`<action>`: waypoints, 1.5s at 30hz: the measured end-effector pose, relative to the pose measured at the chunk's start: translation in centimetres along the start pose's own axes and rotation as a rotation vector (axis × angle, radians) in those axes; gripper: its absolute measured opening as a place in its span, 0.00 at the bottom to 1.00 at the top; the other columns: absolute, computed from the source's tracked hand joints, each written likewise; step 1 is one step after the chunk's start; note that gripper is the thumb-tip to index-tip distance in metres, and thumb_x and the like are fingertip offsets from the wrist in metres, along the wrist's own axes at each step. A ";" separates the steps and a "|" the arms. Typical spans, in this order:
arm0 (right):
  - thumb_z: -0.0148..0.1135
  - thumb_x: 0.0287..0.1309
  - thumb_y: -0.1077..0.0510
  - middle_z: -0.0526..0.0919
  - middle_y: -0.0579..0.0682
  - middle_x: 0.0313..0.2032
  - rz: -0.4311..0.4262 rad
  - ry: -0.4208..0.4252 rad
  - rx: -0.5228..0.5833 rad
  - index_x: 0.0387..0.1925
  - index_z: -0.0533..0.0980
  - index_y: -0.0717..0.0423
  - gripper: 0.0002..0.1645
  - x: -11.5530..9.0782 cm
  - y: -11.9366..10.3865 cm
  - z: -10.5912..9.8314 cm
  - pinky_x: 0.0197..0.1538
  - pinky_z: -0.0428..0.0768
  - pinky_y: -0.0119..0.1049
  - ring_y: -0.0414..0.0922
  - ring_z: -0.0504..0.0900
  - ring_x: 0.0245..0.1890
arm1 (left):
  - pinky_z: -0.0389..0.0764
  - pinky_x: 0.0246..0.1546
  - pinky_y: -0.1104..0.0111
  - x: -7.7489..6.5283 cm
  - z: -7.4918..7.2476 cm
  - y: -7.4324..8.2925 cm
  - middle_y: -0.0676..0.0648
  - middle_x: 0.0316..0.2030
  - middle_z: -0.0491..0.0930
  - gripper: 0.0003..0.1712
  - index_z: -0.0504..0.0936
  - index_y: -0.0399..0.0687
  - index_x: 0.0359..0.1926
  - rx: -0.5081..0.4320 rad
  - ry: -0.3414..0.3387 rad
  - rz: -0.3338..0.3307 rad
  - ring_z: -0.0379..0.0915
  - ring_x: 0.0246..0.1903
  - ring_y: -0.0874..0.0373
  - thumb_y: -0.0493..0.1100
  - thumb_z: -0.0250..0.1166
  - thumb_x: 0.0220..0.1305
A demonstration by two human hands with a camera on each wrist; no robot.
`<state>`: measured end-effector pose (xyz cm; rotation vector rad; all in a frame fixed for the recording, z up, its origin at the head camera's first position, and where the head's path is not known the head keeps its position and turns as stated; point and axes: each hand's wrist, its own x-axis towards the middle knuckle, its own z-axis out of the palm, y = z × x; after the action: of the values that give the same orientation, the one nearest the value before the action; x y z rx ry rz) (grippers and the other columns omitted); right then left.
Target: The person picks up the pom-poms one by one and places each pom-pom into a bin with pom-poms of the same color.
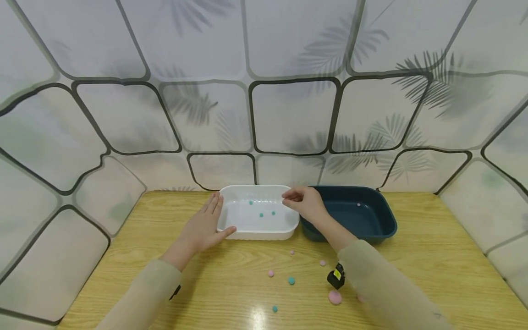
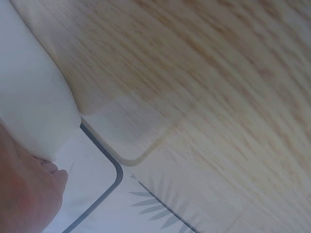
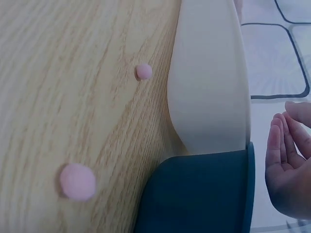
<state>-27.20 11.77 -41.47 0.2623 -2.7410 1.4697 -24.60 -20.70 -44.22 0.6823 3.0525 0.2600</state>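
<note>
"What's at the left?"
"The left hand (image 1: 203,229). Its fingers are straight, thumb spread apart, resting along the left end of the white tray (image 1: 257,236), which sits at the far edge of the worktop (image 1: 136,243)."
"Anything in the tray?"
"Three teal balls (image 1: 261,215), set apart from one another."
"And in front of it?"
"Left to right: a small pink ball (image 1: 271,273), a teal ball nearest the worktop's near edge (image 1: 275,309), another teal ball (image 1: 291,280) and a tiny pink ball (image 1: 292,252) close to the tray."
"The right hand (image 1: 305,204)?"
"Above the tray's right end, thumb and fingertips drawn near each other. I can't tell whether they pinch anything."
"Further right?"
"Another pink ball (image 1: 322,263), a larger pink disc-like piece (image 1: 335,297) towards the near edge, then the dark blue tub (image 1: 385,224) just beside the tray, at the far edge, with one pale pink ball (image 1: 358,205) inside."
</note>
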 end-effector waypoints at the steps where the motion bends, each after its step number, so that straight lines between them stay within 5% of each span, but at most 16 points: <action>1: 0.73 0.67 0.58 0.92 0.57 0.44 -0.004 -0.008 0.005 0.47 0.89 0.58 0.10 -0.3 0.0 -0.1 0.47 0.87 0.41 0.52 0.88 0.44 | 0.54 0.84 0.46 0.0 0.0 0.0 0.29 0.83 0.42 0.59 0.45 0.26 0.82 -0.001 0.001 0.001 0.39 0.84 0.35 0.68 0.56 0.75; 19: 0.74 0.64 0.64 0.91 0.56 0.39 -0.139 -0.123 0.058 0.44 0.88 0.64 0.08 -5.2 0.0 -1.5 0.40 0.84 0.27 0.38 0.85 0.36 | 0.54 0.84 0.46 0.1 0.4 -0.3 0.29 0.84 0.41 0.60 0.45 0.27 0.82 -0.005 0.004 0.002 0.39 0.85 0.35 0.69 0.56 0.76; 45: 0.73 0.62 0.67 0.92 0.58 0.38 -0.161 -0.232 0.130 0.41 0.88 0.64 0.06 -10.7 3.7 -0.6 0.38 0.84 0.25 0.28 0.82 0.34 | 0.55 0.84 0.46 0.1 0.4 -0.3 0.29 0.84 0.40 0.61 0.44 0.27 0.82 0.014 0.002 0.001 0.40 0.85 0.35 0.71 0.55 0.75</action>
<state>-17.28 15.77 -45.23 0.6811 -2.7150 1.6709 -24.82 -20.87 -44.71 0.6841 3.0592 0.2400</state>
